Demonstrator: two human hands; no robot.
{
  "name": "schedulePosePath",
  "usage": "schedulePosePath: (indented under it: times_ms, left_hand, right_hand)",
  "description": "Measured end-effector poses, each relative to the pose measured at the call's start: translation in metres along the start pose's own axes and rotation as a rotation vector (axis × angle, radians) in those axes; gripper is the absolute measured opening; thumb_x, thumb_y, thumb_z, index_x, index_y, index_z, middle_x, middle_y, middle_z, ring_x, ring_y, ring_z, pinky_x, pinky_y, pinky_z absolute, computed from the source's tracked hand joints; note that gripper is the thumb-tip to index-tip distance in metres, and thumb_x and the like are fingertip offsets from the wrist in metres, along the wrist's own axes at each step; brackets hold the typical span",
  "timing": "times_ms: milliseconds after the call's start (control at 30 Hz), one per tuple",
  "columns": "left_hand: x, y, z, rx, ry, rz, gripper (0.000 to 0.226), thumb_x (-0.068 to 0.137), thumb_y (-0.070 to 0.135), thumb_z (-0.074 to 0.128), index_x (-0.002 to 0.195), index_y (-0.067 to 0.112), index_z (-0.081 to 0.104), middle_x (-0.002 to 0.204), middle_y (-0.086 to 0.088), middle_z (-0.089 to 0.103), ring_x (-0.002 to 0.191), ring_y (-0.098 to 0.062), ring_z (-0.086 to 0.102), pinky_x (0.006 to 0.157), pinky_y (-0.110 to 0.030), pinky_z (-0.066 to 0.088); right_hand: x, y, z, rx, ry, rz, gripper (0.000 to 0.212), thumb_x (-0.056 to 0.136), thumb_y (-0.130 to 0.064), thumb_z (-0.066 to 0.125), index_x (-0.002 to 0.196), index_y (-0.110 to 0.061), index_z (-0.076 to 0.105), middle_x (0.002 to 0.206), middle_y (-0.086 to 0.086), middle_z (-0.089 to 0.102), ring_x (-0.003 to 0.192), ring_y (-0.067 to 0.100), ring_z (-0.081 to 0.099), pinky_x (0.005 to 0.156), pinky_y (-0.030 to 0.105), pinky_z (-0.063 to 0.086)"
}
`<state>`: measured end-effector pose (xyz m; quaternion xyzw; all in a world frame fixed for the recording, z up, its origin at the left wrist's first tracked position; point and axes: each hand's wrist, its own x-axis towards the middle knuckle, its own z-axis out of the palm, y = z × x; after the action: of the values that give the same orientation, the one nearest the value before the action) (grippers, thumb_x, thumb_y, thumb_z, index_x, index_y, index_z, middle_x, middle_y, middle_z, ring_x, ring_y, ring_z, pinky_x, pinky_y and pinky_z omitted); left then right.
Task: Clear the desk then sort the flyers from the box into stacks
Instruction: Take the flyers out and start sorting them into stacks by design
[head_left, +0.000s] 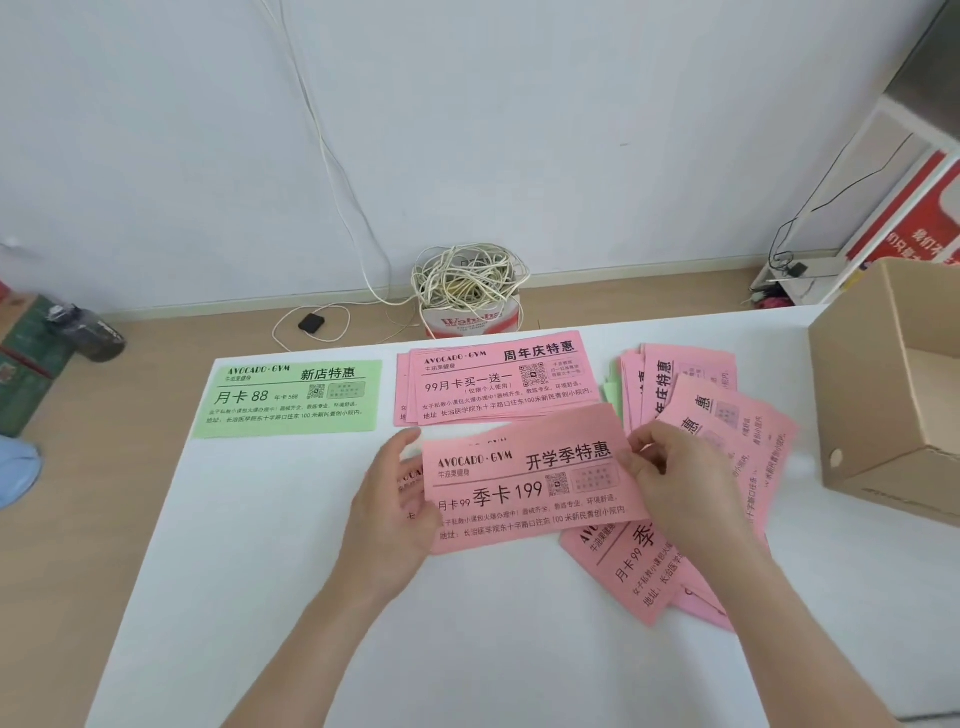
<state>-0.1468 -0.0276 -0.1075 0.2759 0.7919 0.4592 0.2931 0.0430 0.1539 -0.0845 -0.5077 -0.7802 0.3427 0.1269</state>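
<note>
A pink flyer (524, 483) marked 199 lies at the middle of the white desk (467, 649), on another pink flyer beneath. My left hand (392, 519) grips its left edge, thumb on top. My right hand (675, 483) pinches its right edge. A green flyer (291, 397) lies flat at the back left. Beside it sits a pink flyer stack (498, 382). A loose fan of pink flyers (727, 415) spreads on the right, partly under my right arm. An open cardboard box (893, 395) stands at the right edge.
Beyond the desk, on the wooden floor, a tub of tangled white cable (470, 291) and a small black adapter (311, 323) sit near the wall. Boxes and a dark bottle (88, 332) are at the left. A white shelf (852, 208) stands at the right.
</note>
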Motion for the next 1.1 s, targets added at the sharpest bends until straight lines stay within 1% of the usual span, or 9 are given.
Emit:
schedulePosePath:
  times_ms: [67, 133, 200, 267, 433, 633, 933, 1033, 1100]
  left_hand:
    - [0.002, -0.001, -0.005, 0.138, 0.088, 0.075, 0.06, 0.084, 0.005, 0.064, 0.13, 0.036, 0.042, 0.13, 0.005, 0.051, 0.111, -0.007, 0.055, 0.088, -0.022, 0.049]
    - [0.004, -0.006, -0.006, 0.454, 0.1, 0.166, 0.058, 0.081, 0.028, 0.071, 0.133, 0.031, 0.045, 0.141, 0.006, 0.042, 0.125, -0.014, 0.038, 0.105, -0.031, 0.036]
    - [0.005, -0.009, -0.003, 0.633, 0.03, 0.181, 0.076, 0.075, 0.052, 0.071, 0.14, 0.027, 0.039, 0.148, 0.005, 0.034, 0.133, -0.017, 0.025, 0.11, -0.031, 0.024]
    - [0.005, -0.01, 0.0, 0.685, -0.023, 0.236, 0.089, 0.069, 0.061, 0.071, 0.143, 0.026, 0.034, 0.147, 0.004, 0.035, 0.132, -0.018, 0.025, 0.111, -0.031, 0.024]
    - [0.007, -0.013, -0.005, 0.717, -0.077, 0.3, 0.097, 0.066, 0.052, 0.077, 0.146, 0.031, 0.026, 0.145, 0.01, 0.031, 0.131, -0.012, 0.02, 0.111, -0.024, 0.018]
    - [0.011, -0.018, -0.016, 0.75, -0.101, 0.243, 0.105, 0.065, 0.053, 0.077, 0.148, 0.03, 0.018, 0.131, 0.007, 0.03, 0.124, -0.011, 0.019, 0.108, -0.025, 0.024]
    - [0.018, -0.015, -0.021, 0.807, -0.149, 0.236, 0.103, 0.066, 0.058, 0.075, 0.148, 0.029, 0.02, 0.145, 0.008, 0.025, 0.133, -0.012, 0.018, 0.11, -0.028, 0.024]
    - [0.018, -0.01, -0.021, 0.908, -0.193, 0.239, 0.102, 0.068, 0.065, 0.068, 0.148, 0.033, 0.014, 0.146, 0.008, 0.021, 0.134, -0.014, 0.018, 0.109, -0.033, 0.026]
    - [0.02, -0.004, -0.022, 0.993, -0.203, 0.231, 0.099, 0.072, 0.07, 0.061, 0.148, 0.035, 0.01, 0.149, 0.009, 0.016, 0.137, -0.014, 0.014, 0.11, -0.037, 0.023]
  right_hand:
    - [-0.001, -0.003, 0.004, -0.023, -0.013, -0.016, 0.015, 0.091, -0.023, 0.062, 0.08, -0.032, 0.056, 0.073, -0.014, 0.064, 0.072, 0.013, 0.058, 0.059, 0.027, 0.041]
    - [-0.001, -0.006, 0.007, -0.043, -0.029, -0.035, 0.011, 0.091, -0.025, 0.062, 0.082, -0.031, 0.058, 0.076, -0.014, 0.065, 0.075, 0.013, 0.059, 0.063, 0.028, 0.044]
    - [0.0, -0.011, 0.011, -0.065, -0.043, -0.059, 0.007, 0.091, -0.027, 0.061, 0.084, -0.028, 0.062, 0.077, -0.013, 0.066, 0.076, 0.014, 0.06, 0.066, 0.031, 0.049]
    - [0.001, -0.015, 0.015, -0.097, -0.049, -0.097, 0.008, 0.091, -0.029, 0.061, 0.086, -0.024, 0.064, 0.078, -0.011, 0.067, 0.076, 0.015, 0.061, 0.068, 0.034, 0.051]
    - [0.003, -0.017, 0.03, -0.273, -0.061, -0.159, 0.016, 0.094, -0.034, 0.054, 0.094, -0.021, 0.062, 0.085, -0.004, 0.066, 0.08, 0.019, 0.058, 0.068, 0.031, 0.047]
    - [-0.005, 0.003, 0.039, -0.451, -0.077, -0.211, 0.032, 0.093, -0.05, 0.048, 0.103, -0.024, 0.063, 0.083, -0.006, 0.058, 0.088, 0.016, 0.045, 0.067, 0.03, 0.043]
    - [-0.018, 0.019, 0.031, -0.559, 0.033, -0.308, 0.025, 0.081, -0.042, 0.069, 0.095, -0.021, 0.069, 0.091, 0.0, 0.048, 0.09, 0.022, 0.044, 0.061, 0.03, 0.04]
    - [-0.012, 0.012, 0.026, -0.487, 0.01, -0.309, 0.037, 0.084, -0.038, 0.066, 0.118, -0.025, 0.063, 0.119, 0.002, 0.051, 0.113, 0.024, 0.042, 0.083, 0.038, 0.048]
    - [0.004, 0.0, 0.023, -0.469, -0.043, -0.299, 0.049, 0.089, -0.04, 0.057, 0.135, -0.027, 0.048, 0.143, 0.002, 0.04, 0.133, 0.024, 0.028, 0.102, 0.043, 0.039]
